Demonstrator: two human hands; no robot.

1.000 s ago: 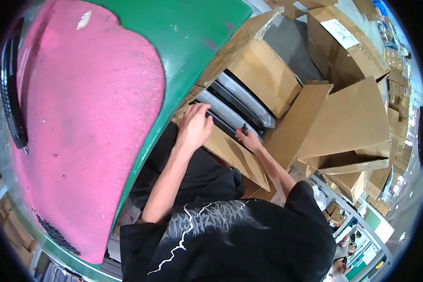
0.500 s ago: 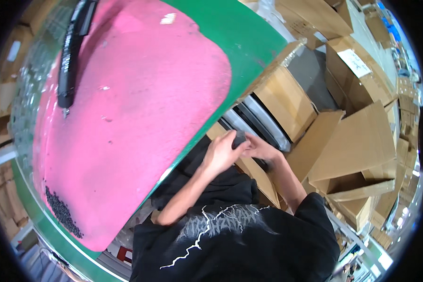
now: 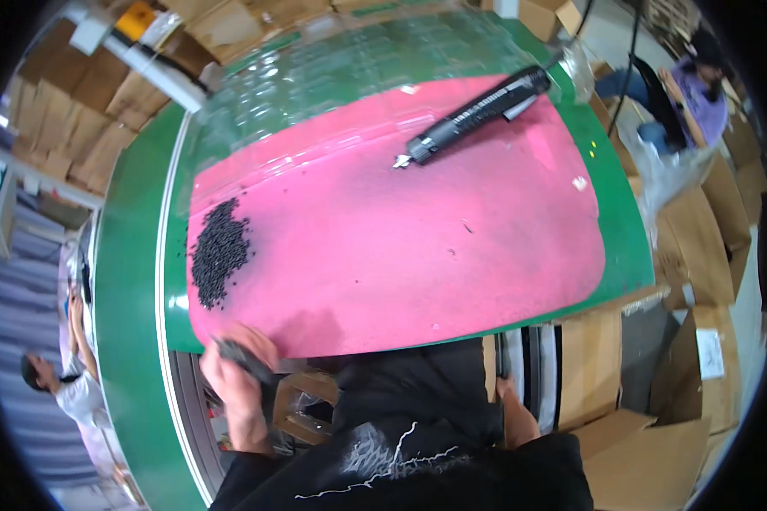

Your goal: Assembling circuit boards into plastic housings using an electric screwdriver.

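So the hands are well apart right now: the left hand (image 3: pixel 230 381) is at the near left corner of the pink mat (image 3: pixel 383 264), fingers wrapped around a small dark object (image 3: pixel 249 359) that's too blurry to identify, and I can't tell if it touches the mat. The right hand (image 3: pixel 506 389) is down past the near edge of the desk (image 3: pixel 622 230), toward the right, at the side of an open carton (image 3: pixel 592 366); its fingertips are mostly hidden, so can't tell if they're gripping anything. Loads of open room mid-mat, basically just a few specks from the near edge up to the far side. Left edge is tighter, with a loose heap of tiny black pieces (image 3: pixel 219 255), grainy like gravel. Far right corner has a chunky black cylindrical power tool (image 3: pixel 473 119) lying at a slant, ribbed body, narrow metal tip pointing inward. Clear moulded plastic trays (image 3: pixel 315 94) run along the far edge, shiny and bumpy. Mat's matte and kinda grubby with rounded corners, on smooth glossy green. In the carton, plain brown cardboard, long straight black and silvery strips (image 3: pixel 533 375) sit side by side, just off the desk's near edge.
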